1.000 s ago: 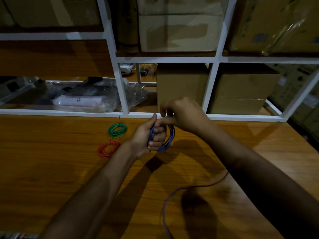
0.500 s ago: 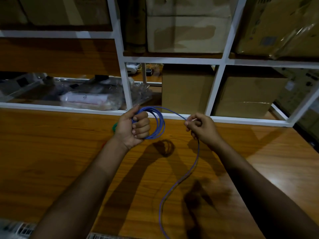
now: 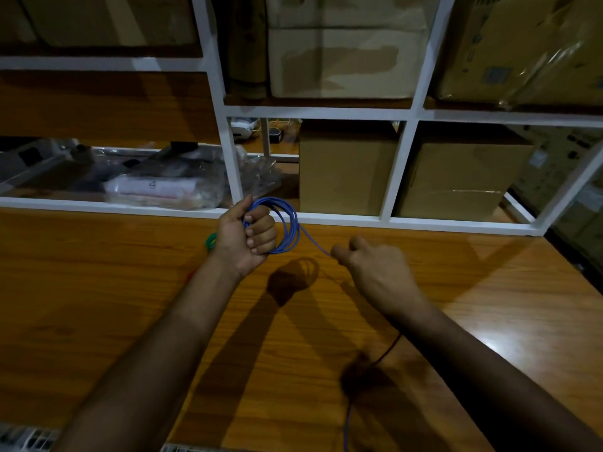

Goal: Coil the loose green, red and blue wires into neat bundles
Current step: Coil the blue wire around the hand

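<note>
The left hand [image 3: 245, 238] was raised above the wooden table [image 3: 98, 288] with its fingers curled tightly round one side of the blue wire [image 3: 291, 230], which formed a coil of several loops standing out to the right of the fist. From the coil a single strand ran down and to the right to the right hand [image 3: 375, 275], whose thumb and forefinger pinched it while the back of the hand faced the camera; the other fingers were hidden. The loose remainder of the blue wire trailed under the right forearm toward the near table edge. The green wire [image 3: 210, 240], already coiled, lay on the table just behind the left wrist, mostly hidden by it, and a sliver of the red wire [image 3: 190, 276] showed beside the left forearm. Cardboard boxes [image 3: 346, 171] filled the white shelving [image 3: 228, 151] behind the table.
</note>
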